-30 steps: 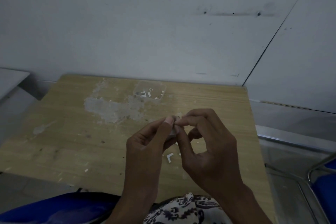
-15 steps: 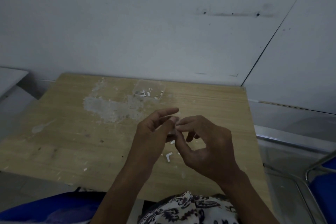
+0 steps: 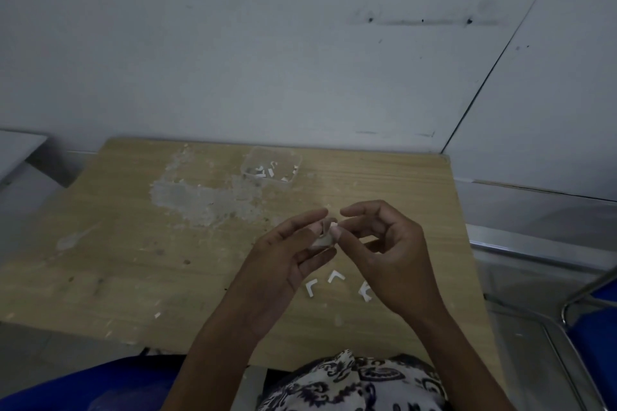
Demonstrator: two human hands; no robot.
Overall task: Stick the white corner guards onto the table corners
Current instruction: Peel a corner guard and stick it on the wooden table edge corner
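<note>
Now both my hands pinch one corner guard [image 3: 324, 237].
Left hand [image 3: 283, 264] at nine o'clock of it, right hand [image 3: 390, 253] at three; no readable writing.

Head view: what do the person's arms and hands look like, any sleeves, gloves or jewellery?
Both forearms are bare up to the frame's bottom edge; no sleeves show. The left hand and right hand wear no gloves, rings or watch that can be seen. Short, pale fingernails show at the fingertips. The dim light hides finer detail.
</note>
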